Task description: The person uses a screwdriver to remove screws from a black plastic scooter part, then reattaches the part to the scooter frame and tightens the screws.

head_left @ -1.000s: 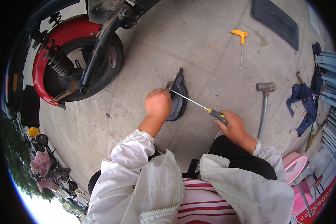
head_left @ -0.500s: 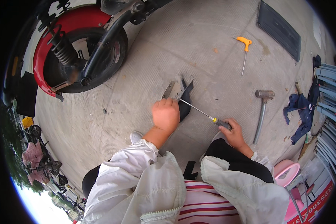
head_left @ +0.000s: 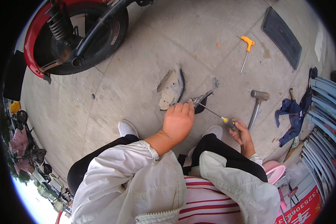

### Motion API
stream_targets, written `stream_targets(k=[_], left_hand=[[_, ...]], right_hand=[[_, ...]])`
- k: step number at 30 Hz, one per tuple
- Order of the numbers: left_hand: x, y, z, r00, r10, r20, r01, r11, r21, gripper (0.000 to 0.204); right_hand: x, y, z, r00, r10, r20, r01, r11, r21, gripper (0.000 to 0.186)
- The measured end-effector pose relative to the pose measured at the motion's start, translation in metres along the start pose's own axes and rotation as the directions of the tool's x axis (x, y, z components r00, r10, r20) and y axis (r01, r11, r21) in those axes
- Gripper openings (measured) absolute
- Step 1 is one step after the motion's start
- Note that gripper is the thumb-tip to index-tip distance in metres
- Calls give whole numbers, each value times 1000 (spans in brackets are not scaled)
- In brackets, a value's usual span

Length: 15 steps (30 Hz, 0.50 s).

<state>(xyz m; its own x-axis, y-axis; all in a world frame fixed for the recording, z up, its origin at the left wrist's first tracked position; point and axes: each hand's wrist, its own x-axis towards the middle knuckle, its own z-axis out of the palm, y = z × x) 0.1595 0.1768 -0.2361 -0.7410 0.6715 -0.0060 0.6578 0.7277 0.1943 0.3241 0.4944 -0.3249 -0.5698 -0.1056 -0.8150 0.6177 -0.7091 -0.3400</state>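
My left hand (head_left: 178, 121) is closed on a dark, dirty bracket-like part (head_left: 203, 97), whose narrow end points up and to the right. My right hand (head_left: 243, 135) has its fingers on the grey and yellow handle of a screwdriver (head_left: 214, 112). The screwdriver's thin shaft runs left to the part beside my left fingertips; its tip cannot be made out clearly. Just beyond my left hand lies a curved, dusty plate with a black rim (head_left: 172, 89), flat on the paving. Part of a black piece (head_left: 201, 108) shows under the shaft.
A hammer (head_left: 256, 112) and an orange-handled hex key (head_left: 246, 44) lie to the right. Beyond them is a black flat panel (head_left: 282, 37). At far left stands a red-fendered wheel (head_left: 115, 37). Dark blue cloth (head_left: 293, 117) and stacked grey-blue chairs (head_left: 326, 99) line the right side.
My left hand has shifted right with the bracket-like part, which is now apart from the curved plate left on the ground. My right hand and the screwdriver moved slightly right and nearer.
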Motion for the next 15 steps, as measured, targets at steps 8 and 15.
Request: stream_targets(k=[8, 15], left_hand=[[-3, 11, 2, 1000, 10, -20, -11, 1000, -28, 48], [-2, 8, 1, 1000, -15, -16, 13, 992, -123, 52]], right_hand=[[-6, 7, -20, 996, -14, 86, 13, 1000, 12, 31], [-2, 7, -22, 999, -27, 31, 29, 998, -62, 29]])
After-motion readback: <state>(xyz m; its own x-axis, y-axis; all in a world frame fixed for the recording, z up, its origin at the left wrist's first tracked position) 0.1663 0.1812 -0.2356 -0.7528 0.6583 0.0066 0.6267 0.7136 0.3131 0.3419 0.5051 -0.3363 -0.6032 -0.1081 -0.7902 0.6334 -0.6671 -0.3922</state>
